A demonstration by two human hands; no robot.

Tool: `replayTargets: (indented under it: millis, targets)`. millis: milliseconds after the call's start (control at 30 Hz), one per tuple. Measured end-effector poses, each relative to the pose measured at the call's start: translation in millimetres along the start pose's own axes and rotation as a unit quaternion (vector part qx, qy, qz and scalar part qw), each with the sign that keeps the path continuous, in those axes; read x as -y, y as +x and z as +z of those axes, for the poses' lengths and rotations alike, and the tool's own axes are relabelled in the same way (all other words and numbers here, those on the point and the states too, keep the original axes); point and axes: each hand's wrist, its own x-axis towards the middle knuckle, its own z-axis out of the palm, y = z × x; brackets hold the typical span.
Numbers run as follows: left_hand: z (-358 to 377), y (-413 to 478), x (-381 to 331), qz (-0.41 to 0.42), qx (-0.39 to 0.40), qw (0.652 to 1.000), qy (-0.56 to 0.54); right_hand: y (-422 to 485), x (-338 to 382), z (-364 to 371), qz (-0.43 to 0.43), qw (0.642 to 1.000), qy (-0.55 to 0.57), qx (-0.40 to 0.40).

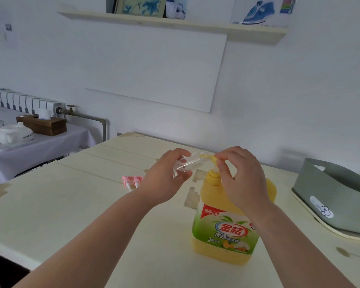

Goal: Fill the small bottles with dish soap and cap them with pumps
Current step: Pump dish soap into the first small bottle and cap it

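Grip: your left hand [164, 180] pinches clear slim plastic bottle [188, 164], tilted | your right hand [242, 179] pinches pump [213, 176] of yellow jug [227, 227] | pink pumps [133, 180] on desk [71, 204].

A clear small bottle [188, 164] lies tilted, mouth at the yellow dish-soap jug's [227, 221] pump spout [213, 159].

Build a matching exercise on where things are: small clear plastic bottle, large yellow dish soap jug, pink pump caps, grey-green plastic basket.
1. small clear plastic bottle
2. large yellow dish soap jug
3. pink pump caps
4. grey-green plastic basket

A. lying on the cream table
B. tilted in the left hand
C. far right of the table
D. upright, right hand on its yellow pump head

Pairs: 1-B, 2-D, 3-A, 4-C
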Motion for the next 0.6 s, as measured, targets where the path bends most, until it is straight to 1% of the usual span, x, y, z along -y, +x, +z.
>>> replayTargets:
  millis: [300,600]
  targets:
    - [0.0,1.2,0.5,0.021,-0.035,0.999,0.01,-0.1,1.9,1.9,0.035,0.998,0.055,0.005]
    - [2.5,-3.0,3.5,-0.01,-0.028,1.0,0.005,-2.1,3.1,3.2,0.058,0.996,0.06,0.019]
